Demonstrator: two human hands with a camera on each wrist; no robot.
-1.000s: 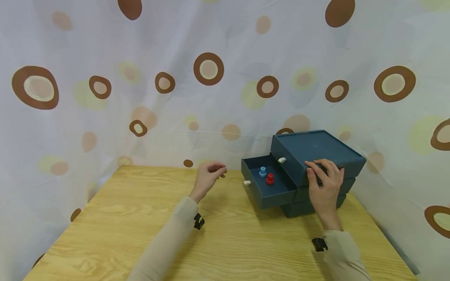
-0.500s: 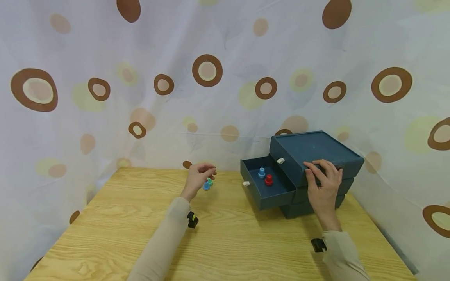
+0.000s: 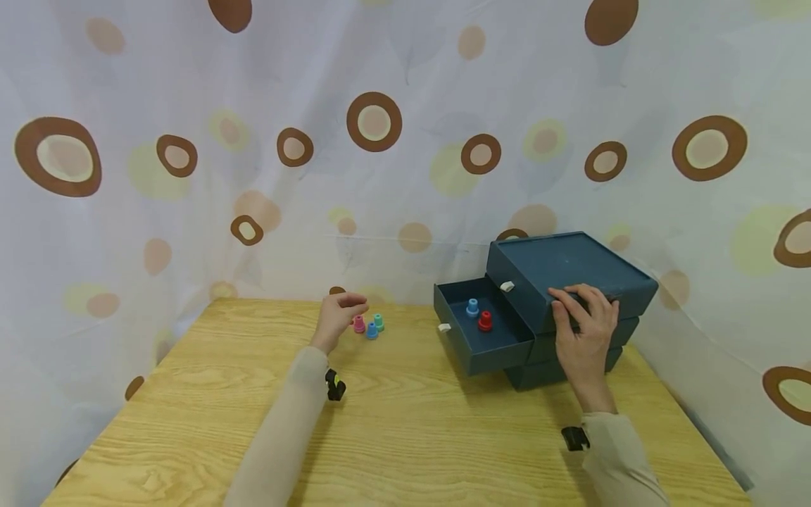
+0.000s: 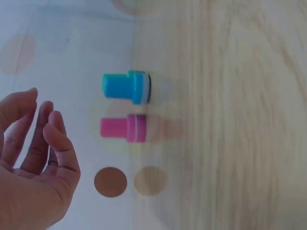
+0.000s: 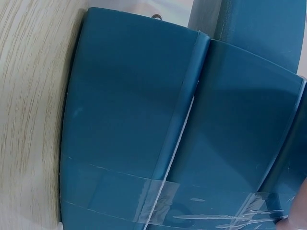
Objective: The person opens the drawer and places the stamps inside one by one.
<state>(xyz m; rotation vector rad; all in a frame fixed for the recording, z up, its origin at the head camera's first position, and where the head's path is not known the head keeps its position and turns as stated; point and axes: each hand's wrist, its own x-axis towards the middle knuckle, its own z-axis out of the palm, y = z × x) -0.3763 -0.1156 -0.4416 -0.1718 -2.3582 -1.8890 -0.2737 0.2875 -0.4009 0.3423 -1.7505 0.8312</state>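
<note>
My left hand point(image 3: 334, 322) hovers over the far side of the table with its fingers loosely bent and nothing between them. Close to its fingertips stand three small stamp-like pegs with wider bases: a pink peg point(image 3: 359, 324), a blue peg point(image 3: 372, 331) and a green peg point(image 3: 379, 322). The left wrist view shows that hand point(image 4: 41, 172) apart from the pink and blue ones. My right hand point(image 3: 586, 338) rests its fingertips on the top edge of a dark blue drawer unit point(image 3: 573, 264). Inside its pulled-out drawer point(image 3: 484, 362) are a light blue peg point(image 3: 472, 308) and a red peg point(image 3: 485, 322).
The wooden table point(image 3: 405, 436) meets a patterned curtain point(image 3: 412, 190) at the back. White knobs mark the drawer fronts, one knob point(image 3: 507, 286) on the upper one. Transparent tape point(image 5: 158, 196) runs across the unit's side in the right wrist view.
My left hand has moved left, and the blue, green and pink pegs have come into sight on the table beside it. The right hand and the drawer unit stay as they were.
</note>
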